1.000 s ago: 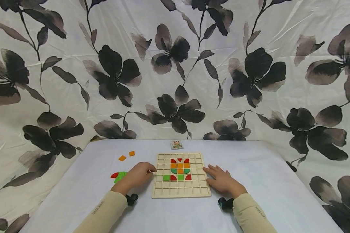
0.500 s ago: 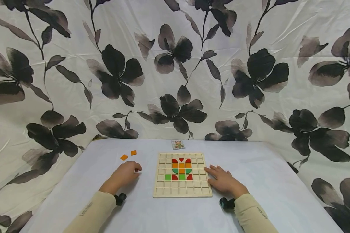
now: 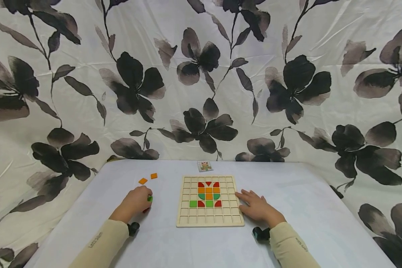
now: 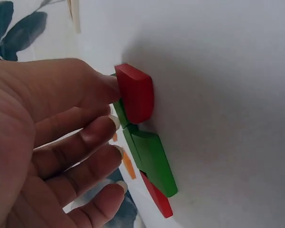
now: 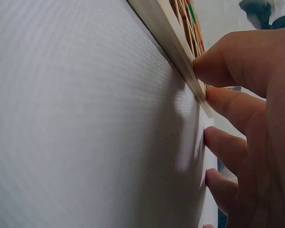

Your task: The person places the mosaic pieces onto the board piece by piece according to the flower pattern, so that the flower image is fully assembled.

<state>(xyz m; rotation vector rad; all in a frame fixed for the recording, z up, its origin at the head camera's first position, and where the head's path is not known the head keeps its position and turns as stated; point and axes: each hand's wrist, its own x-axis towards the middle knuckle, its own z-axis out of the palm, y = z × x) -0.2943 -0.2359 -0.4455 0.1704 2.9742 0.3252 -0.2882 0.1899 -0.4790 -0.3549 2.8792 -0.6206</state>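
Observation:
My left hand (image 3: pixel 134 203) is low over a group of flat tiles left of the wooden grid board (image 3: pixel 210 219). In the left wrist view, a red tile (image 4: pixel 136 92) overlaps the thumb tip, with green behind it. Another green tile (image 4: pixel 154 161) and a further red one (image 4: pixel 156 195) lie past the slightly bent fingers; I cannot tell whether thumb and index finger pinch a tile. Red, orange and green tiles form a pattern on the board. My right hand (image 3: pixel 258 208) lies spread at the board's right edge, thumb touching its side (image 5: pixel 180 61).
Two orange tiles, one at the back (image 3: pixel 153 175) and one nearer my hand (image 3: pixel 143 181), lie on the white table (image 3: pixel 288 186). A small card (image 3: pixel 205 166) with a coloured pattern lies behind the board. A flower-print cloth (image 3: pixel 201 74) hangs behind the table.
My left hand has moved left from the board's left edge to the red and green tiles, now partly covering them. The right hand stays at the board, and its pattern looks the same.

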